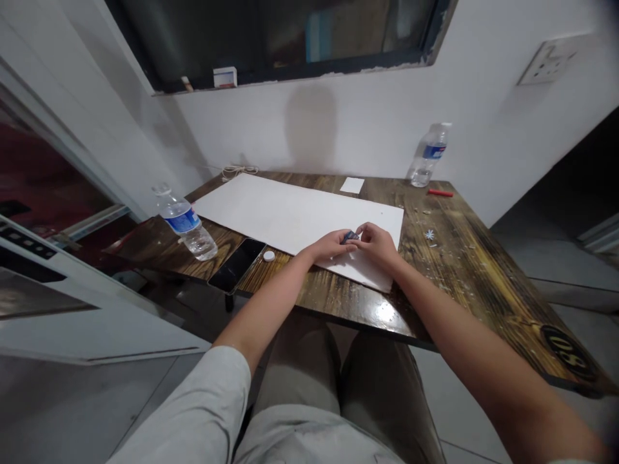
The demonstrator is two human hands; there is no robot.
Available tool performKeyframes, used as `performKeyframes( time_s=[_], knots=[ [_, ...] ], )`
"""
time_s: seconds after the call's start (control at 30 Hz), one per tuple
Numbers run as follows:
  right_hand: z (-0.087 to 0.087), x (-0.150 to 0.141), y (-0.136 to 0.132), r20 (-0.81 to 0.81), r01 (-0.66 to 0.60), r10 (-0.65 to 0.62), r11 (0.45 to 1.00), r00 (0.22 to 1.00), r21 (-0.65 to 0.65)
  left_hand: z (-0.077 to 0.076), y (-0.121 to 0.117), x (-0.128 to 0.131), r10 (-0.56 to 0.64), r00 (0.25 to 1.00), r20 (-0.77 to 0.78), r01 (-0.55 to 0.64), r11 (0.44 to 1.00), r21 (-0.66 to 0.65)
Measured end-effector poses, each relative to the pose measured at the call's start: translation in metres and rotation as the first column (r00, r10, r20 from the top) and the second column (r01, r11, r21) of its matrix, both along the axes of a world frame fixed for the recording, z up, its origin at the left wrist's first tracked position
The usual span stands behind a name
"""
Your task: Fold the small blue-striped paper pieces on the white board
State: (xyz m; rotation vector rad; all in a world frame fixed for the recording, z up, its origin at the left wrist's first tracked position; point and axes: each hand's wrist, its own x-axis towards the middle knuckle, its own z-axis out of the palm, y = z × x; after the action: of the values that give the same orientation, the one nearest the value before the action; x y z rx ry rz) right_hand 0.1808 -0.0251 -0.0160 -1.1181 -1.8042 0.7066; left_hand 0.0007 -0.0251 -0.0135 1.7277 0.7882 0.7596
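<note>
A small dark blue object (pixel 350 236), too small to name, is between the fingers of my left hand (pixel 331 245), which is closed on it. My right hand (pixel 378 246) is right beside it with bent fingers pinched together close to the blue object; what its fingertips hold is hidden. Both hands are over the right part of a long white board (pixel 285 207), which lies flat on a dark wooden table (pixel 333 293).
To the left are a water bottle (pixel 187 222), a black phone (pixel 236 265) and a white cap (pixel 269 256). At the back are a white paper piece (pixel 353 185), another bottle (pixel 430 156), a red stick-like item (pixel 440 193) and a cable (pixel 239 170). Scraps (pixel 429 234) litter the right side.
</note>
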Motion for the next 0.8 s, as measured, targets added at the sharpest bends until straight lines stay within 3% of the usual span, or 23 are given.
performKeyframes(
  time_s=[0.23, 0.37, 0.5, 0.6, 0.67, 0.8],
  knots=[
    [-0.008, -0.001, 0.006, -0.130, -0.124, 0.115, 0.991, 0.985, -0.060, -0.001, -0.001, 0.001, -0.015, 0.991, 0.132, 0.021, 0.999, -0.039],
    [-0.003, 0.000, 0.003, -0.194, -0.193, 0.174, 0.977, 0.965, -0.086, 0.000, -0.003, 0.001, 0.016, 0.985, 0.171, 0.006, 0.992, -0.125],
    [0.013, 0.005, -0.001, -0.298, -0.118, 0.100, 0.992, 0.949, -0.044, -0.004, -0.002, 0.001, 0.076, 0.972, 0.223, -0.032, 0.980, -0.197],
    [0.037, 0.008, -0.011, -0.346, 0.047, -0.013, 0.995, 0.938, 0.088, -0.008, 0.000, 0.000, 0.114, 0.959, 0.260, -0.054, 0.972, -0.230],
    [0.063, 0.011, -0.027, -0.379, 0.142, -0.067, 0.975, 0.923, 0.173, -0.010, 0.001, 0.000, 0.114, 0.955, 0.273, -0.048, 0.971, -0.234],
    [0.124, 0.024, -0.082, -0.384, 0.242, -0.067, 0.871, 0.921, 0.428, -0.014, 0.002, -0.001, 0.109, 0.955, 0.276, -0.035, 0.965, -0.260]
  ],
)
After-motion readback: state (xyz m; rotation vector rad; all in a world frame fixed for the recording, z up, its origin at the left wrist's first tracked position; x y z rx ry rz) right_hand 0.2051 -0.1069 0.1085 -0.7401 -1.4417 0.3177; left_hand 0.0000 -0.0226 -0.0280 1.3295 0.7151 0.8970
